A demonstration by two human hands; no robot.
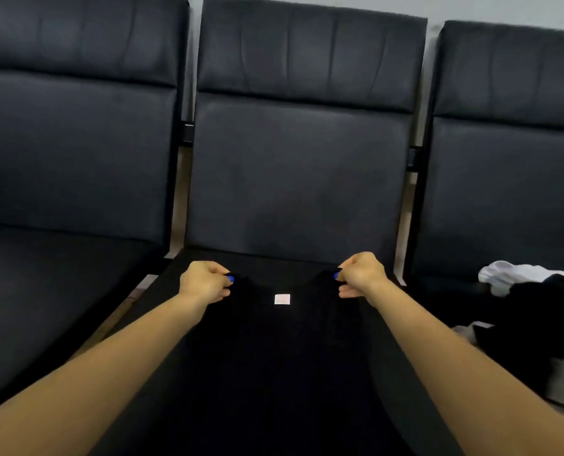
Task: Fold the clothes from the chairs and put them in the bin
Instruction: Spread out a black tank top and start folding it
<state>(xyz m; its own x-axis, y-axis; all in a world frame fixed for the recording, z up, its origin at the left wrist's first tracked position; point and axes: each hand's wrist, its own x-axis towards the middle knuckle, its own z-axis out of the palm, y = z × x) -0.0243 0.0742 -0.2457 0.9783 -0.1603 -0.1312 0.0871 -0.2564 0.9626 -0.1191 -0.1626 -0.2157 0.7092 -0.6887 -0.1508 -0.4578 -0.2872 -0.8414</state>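
On the far left stands an empty-looking dark chair [73, 153], and I do not use it now. My left hand [203, 282] pinches the left shoulder of the black shirt [274, 363], with the fingers curled around the cloth near the collar. The shirt lies spread on the seat of the middle chair [293, 179], directly in front of me, and its small white label [282, 299] shows between my two hands, just below the neck opening. My right hand [359, 274] pinches the right shoulder in the same way, so both hands are closed on the fabric. I think this shirt is light and very soft, so it will hang and fold by itself wherever I do not hold it. For this reason the shoulders are a good place to hold: from there I can pull the cloth flat and bring the sides over evenly. On the right chair [504, 179] a pile of other clothes [530, 311], white and black, waits near me. I cannot see the bin.
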